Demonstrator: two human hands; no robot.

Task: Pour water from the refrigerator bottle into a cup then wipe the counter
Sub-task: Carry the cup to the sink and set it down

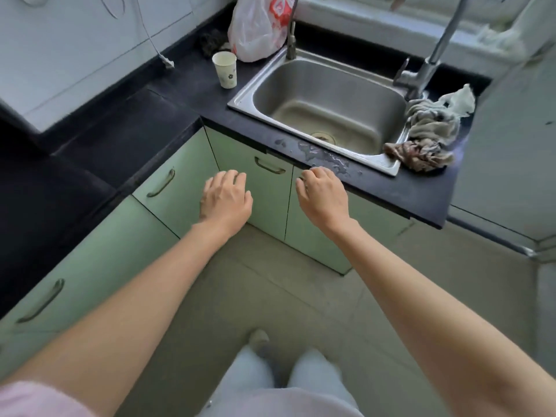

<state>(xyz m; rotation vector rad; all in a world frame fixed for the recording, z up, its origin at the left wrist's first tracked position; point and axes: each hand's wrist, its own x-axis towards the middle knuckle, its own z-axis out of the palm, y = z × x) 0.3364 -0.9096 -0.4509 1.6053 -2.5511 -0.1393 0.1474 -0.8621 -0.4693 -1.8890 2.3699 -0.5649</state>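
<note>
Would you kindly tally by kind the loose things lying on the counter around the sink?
Paper cup: 1
Plastic bag: 1
Dark scrubber: 1
Rags: 2, a white one and a grey one
Total: 5

1. A steel sink [246, 94] is set into the dark surface ahead of me, its basin dry.
2. Two taps stand at its back rim: a slim one [291, 40] on the left, a larger one [421, 70] on the right.
3. A white plastic bag [255, 31] with red print sits behind the sink's left corner.
4. Green cabinet doors [180, 188] with metal handles run below.
5. My socked foot [258, 341] stands on the tiled floor [391, 281].
</note>
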